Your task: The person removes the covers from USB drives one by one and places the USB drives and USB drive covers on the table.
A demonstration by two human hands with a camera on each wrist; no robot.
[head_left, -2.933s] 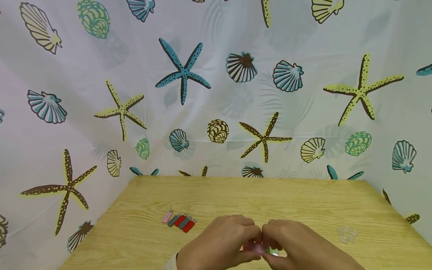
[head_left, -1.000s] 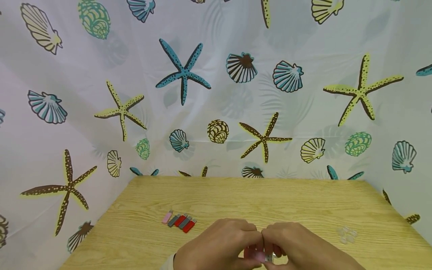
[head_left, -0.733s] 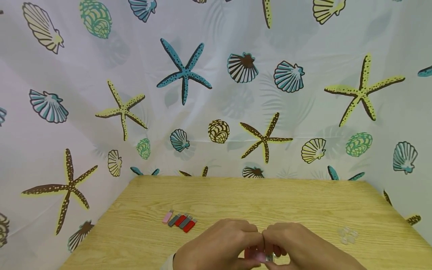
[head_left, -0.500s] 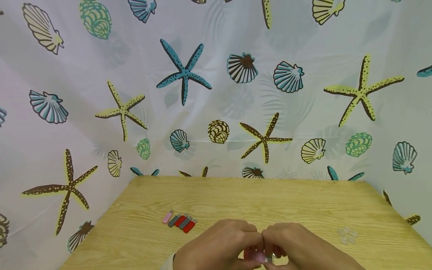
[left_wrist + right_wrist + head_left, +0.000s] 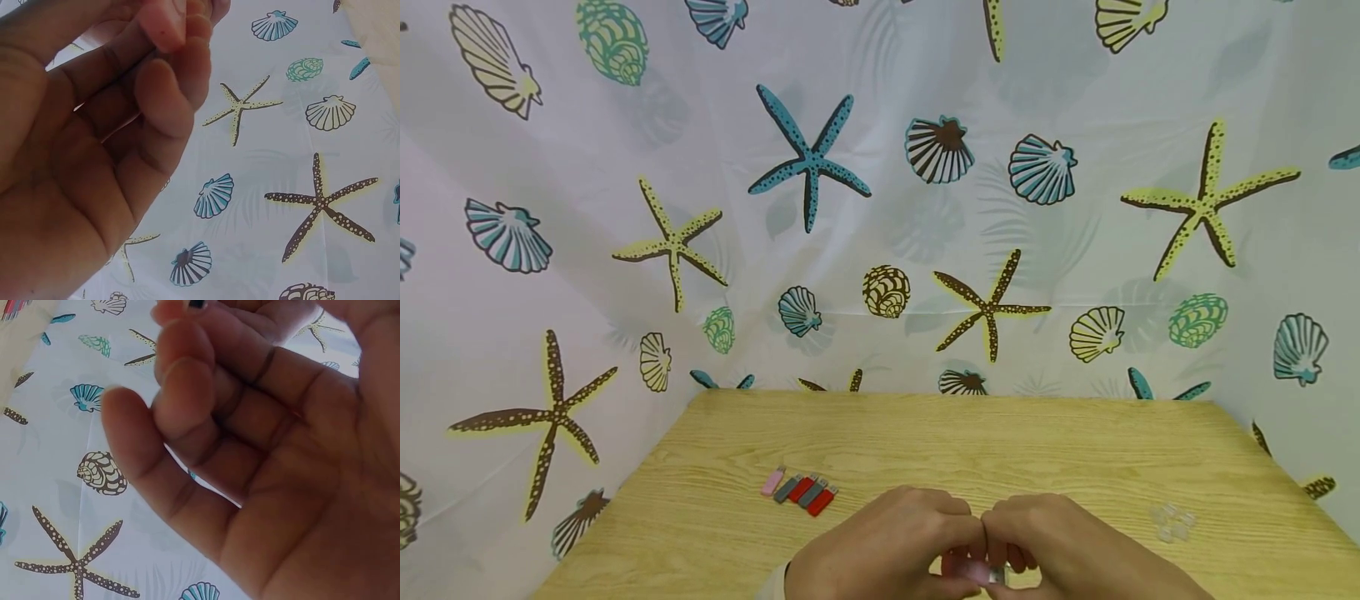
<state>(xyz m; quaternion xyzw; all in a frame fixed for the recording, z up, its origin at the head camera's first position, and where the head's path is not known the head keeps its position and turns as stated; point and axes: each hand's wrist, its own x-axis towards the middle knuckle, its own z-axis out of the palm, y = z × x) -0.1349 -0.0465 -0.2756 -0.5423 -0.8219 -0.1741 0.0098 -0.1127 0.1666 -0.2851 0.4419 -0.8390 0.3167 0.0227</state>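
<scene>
Since the left hand [image 5: 880, 542] pinches the pink USB stick [image 5: 967, 570] and the right hand [image 5: 1060, 542] its metal end [image 5: 997, 575] — above the table [image 5: 1060, 450] — an uneven tug could make it slip.

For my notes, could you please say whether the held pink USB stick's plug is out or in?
Out: its silver plug shows past the pink body, near the right hand.
</scene>
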